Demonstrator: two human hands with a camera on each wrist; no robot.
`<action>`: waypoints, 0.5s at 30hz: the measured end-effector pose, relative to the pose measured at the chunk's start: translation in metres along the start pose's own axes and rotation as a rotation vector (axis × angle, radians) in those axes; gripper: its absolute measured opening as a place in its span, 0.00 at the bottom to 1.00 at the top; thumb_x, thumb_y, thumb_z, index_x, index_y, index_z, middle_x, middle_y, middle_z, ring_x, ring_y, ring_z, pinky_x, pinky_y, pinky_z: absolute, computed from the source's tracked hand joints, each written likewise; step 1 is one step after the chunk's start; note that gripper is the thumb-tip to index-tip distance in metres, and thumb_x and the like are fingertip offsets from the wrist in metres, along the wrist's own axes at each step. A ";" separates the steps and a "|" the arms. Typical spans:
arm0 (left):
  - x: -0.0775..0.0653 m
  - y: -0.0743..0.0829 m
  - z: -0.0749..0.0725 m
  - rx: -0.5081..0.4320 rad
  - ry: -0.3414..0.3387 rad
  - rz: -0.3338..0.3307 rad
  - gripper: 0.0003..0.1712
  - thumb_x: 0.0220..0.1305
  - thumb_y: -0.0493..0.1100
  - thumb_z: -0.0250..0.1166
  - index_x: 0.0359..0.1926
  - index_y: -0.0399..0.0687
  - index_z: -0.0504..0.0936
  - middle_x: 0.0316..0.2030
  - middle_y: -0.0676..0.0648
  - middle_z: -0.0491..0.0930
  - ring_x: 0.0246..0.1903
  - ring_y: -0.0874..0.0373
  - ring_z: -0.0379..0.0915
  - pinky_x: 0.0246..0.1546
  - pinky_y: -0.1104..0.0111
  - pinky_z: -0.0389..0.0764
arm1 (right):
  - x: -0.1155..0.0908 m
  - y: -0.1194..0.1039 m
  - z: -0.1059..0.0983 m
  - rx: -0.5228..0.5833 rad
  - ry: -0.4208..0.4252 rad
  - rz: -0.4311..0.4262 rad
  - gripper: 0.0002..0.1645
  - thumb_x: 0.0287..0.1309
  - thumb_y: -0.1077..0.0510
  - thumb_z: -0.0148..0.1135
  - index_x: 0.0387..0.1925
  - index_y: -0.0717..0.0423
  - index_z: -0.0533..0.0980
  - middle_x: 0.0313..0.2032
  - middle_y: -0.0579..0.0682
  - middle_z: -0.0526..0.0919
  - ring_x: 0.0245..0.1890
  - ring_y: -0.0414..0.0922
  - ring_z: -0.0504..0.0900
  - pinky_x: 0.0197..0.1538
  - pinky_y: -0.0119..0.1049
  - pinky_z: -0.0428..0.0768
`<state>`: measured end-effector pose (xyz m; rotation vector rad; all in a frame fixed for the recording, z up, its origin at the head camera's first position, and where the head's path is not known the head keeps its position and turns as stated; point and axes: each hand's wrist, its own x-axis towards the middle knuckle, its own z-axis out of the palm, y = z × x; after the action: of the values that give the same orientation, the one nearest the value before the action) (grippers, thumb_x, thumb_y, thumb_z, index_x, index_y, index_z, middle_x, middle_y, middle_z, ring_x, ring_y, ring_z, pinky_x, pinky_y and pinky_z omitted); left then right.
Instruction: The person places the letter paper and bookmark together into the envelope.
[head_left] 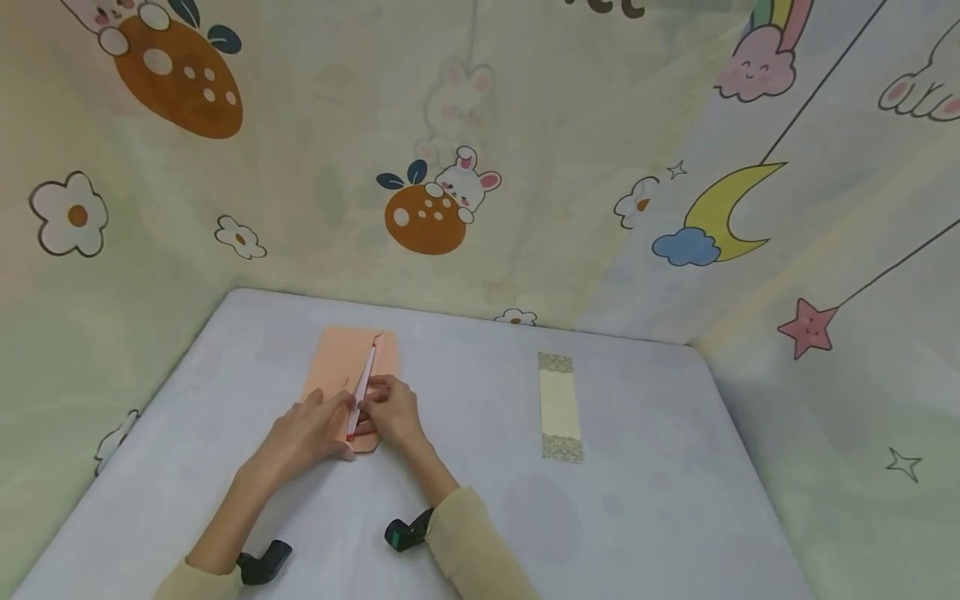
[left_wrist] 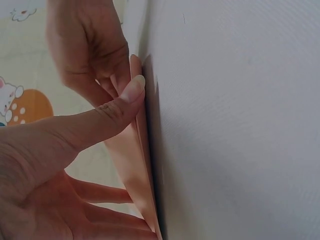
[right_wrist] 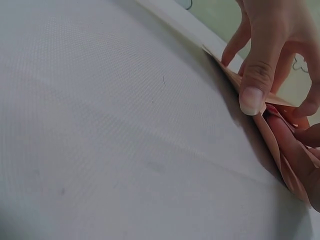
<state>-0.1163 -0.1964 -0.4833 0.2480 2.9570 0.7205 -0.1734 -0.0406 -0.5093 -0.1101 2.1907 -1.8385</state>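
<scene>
A flat peach paper envelope (head_left: 336, 354) lies at the left of the table, with a narrow white strip with red ends (head_left: 365, 379) running lengthwise along it. My left hand (head_left: 303, 433) holds its near left side; the thumb presses the edge and the other fingers spread over the paper, as the left wrist view shows. From the right, my right hand (head_left: 393, 412) grips the envelope beside the white strip, fingers curled. In the right wrist view, a right finger (right_wrist: 285, 142) is tucked into the paper's fold near a bit of red (right_wrist: 272, 109).
A cream paper strip with glittery ends (head_left: 561, 404) lies on the white table (head_left: 480, 500) to the right of my hands. Patterned cloth walls (head_left: 322, 167) rise behind and at both sides. Black wrist straps (head_left: 408, 533) sit at both cuffs.
</scene>
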 end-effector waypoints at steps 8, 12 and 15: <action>-0.002 0.003 0.002 0.009 0.013 0.017 0.40 0.40 0.50 0.86 0.56 0.53 0.77 0.37 0.42 0.72 0.29 0.48 0.71 0.26 0.57 0.73 | -0.001 0.001 0.004 -0.064 0.029 -0.022 0.25 0.58 0.74 0.63 0.58 0.65 0.77 0.31 0.53 0.89 0.22 0.52 0.89 0.26 0.34 0.84; -0.002 0.004 0.002 0.014 0.019 0.017 0.39 0.39 0.50 0.86 0.54 0.54 0.77 0.36 0.42 0.71 0.28 0.47 0.71 0.25 0.57 0.72 | -0.001 0.001 0.007 -0.060 0.046 -0.026 0.25 0.57 0.75 0.62 0.57 0.65 0.77 0.30 0.52 0.88 0.22 0.52 0.89 0.25 0.35 0.84; -0.002 0.003 0.002 0.014 0.021 0.019 0.39 0.40 0.50 0.86 0.54 0.54 0.77 0.36 0.42 0.70 0.28 0.48 0.71 0.24 0.57 0.72 | 0.000 0.001 0.009 -0.064 0.059 -0.021 0.25 0.55 0.76 0.61 0.57 0.65 0.77 0.29 0.51 0.86 0.22 0.50 0.89 0.24 0.34 0.83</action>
<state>-0.1135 -0.1933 -0.4836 0.2723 2.9843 0.7086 -0.1712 -0.0493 -0.5120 -0.0932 2.2980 -1.8056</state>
